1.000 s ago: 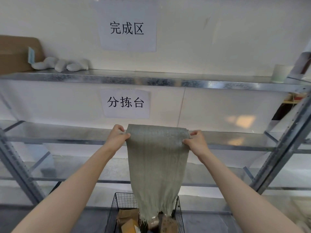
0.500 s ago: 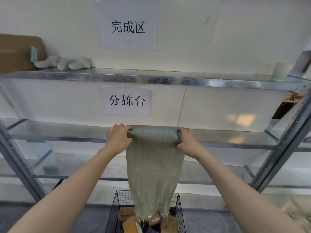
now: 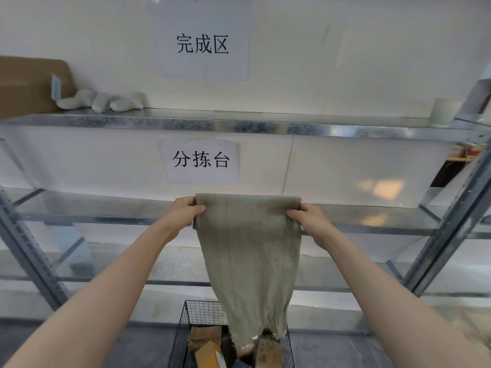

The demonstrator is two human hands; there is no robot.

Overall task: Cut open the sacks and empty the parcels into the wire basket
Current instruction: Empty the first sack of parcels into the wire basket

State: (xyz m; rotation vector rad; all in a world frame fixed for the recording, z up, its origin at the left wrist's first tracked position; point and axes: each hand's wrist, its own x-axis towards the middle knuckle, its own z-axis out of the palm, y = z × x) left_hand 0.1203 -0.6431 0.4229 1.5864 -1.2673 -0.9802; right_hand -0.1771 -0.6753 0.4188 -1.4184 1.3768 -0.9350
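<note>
Metal shelving (image 3: 239,127) stands against a white wall and fills the view. In front of its middle shelf hangs a grey-green woven sack (image 3: 249,261), limp and flat, its top edge rolled over. The frayed, open lower end reaches the mouth of a black wire basket (image 3: 202,312) at floor level below.

Left hand (image 3: 183,215): fingers clamped round the left end of the rolled top edge. Right hand (image 3: 310,221): fingers clamped round the right end. Both arms are stretched forward.

Parcels (image 3: 210,354), brown and orange, lie inside the basket directly under the sack's opening.

Top shelf: a cardboard sheet (image 3: 24,86) at far left, pale lumpy bundles (image 3: 103,100) beside it, a white cup (image 3: 442,112) at far right. Two paper signs (image 3: 203,41) with Chinese characters are fixed to the wall.
</note>
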